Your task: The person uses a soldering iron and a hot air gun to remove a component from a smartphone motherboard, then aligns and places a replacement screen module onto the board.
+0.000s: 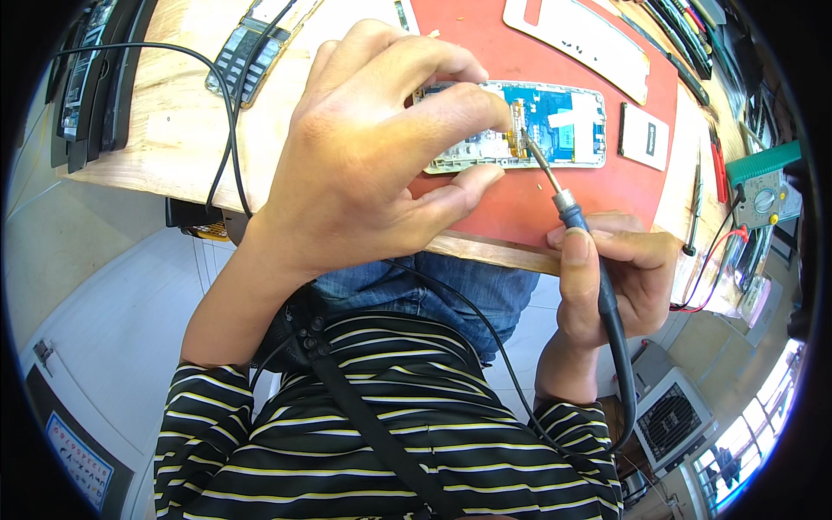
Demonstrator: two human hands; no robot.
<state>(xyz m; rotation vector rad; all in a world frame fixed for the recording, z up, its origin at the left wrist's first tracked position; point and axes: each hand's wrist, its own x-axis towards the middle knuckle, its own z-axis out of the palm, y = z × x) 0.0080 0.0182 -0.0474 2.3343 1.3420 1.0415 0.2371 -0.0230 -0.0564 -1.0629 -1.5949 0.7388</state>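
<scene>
An opened phone (555, 121) with a blue circuit board and white frame lies on a red mat (520, 199). My left hand (373, 147) pinches its left end between index finger and thumb, holding it steady. My right hand (611, 269) grips a blue-handled soldering iron (576, 225), and the iron's metal tip touches a small orange part near the middle of the board. The iron's black cord runs down past my right wrist.
A wooden bench (173, 130) carries a keypad phone (247, 52) at the back left, a white phone frame (576, 39) and a small black-and-white plate (644, 134) on the mat. Hand tools and a green multimeter (763, 195) with red and black leads sit at the right.
</scene>
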